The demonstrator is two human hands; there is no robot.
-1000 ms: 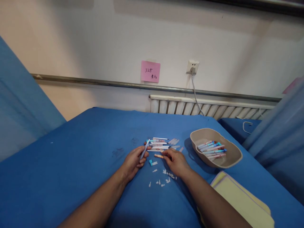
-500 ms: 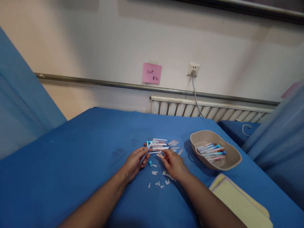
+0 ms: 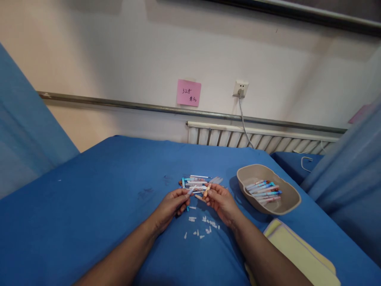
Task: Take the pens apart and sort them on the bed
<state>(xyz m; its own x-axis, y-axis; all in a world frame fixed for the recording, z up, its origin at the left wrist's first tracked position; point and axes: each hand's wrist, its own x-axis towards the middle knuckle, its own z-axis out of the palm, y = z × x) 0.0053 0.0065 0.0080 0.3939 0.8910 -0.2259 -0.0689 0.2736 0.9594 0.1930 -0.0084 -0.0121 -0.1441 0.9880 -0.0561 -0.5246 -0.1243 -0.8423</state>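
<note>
Hands over blue sheet (image 3: 104, 190): left hand (image 3: 172, 204) pinches pale pen (image 3: 192, 190), right hand (image 3: 222, 202) pinches orange-tipped pen (image 3: 206, 190)

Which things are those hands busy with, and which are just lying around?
Busy with: left hand holding a thin tube; right hand holding an orange-tipped piece; pile of pens behind them; small white bits on the blue sheet; tan tray of pens.
Lying around: pink note, wall socket, radiator, yellow cloth.
</note>
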